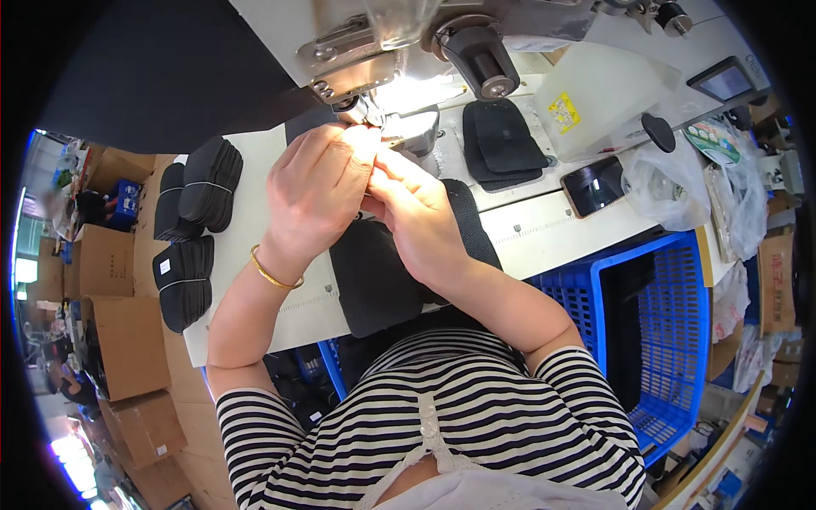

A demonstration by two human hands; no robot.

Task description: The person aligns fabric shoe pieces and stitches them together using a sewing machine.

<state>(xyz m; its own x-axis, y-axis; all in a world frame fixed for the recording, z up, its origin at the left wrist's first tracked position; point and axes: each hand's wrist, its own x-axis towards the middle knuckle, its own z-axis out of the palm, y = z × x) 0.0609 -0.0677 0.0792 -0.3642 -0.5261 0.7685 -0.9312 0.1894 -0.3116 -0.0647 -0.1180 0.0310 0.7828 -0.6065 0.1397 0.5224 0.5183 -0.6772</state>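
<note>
My left hand (pixel 316 189), with a gold bangle on its wrist, is raised to the needle area of a sewing machine (pixel 344 70). Its fingers are pinched together right below the lit metal needle parts. Close against it, my right hand (pixel 416 217) is closed too, its thumb and fingertips meeting the left fingertips. Whatever lies between the fingertips is too small and too brightly lit to make out. Beneath my wrists, black fabric pieces (pixel 374 276) lie on the white machine table (pixel 302 297) and reach its near edge.
Tied bundles of black pieces (pixel 211 185) stand at the table's left. Right of the needle lie stacked black pieces (pixel 507 140), a phone (pixel 593 187) and a clear plastic bag (pixel 667 191). A blue basket (pixel 671 331) stands below right; cardboard boxes (pixel 127 310) line the left.
</note>
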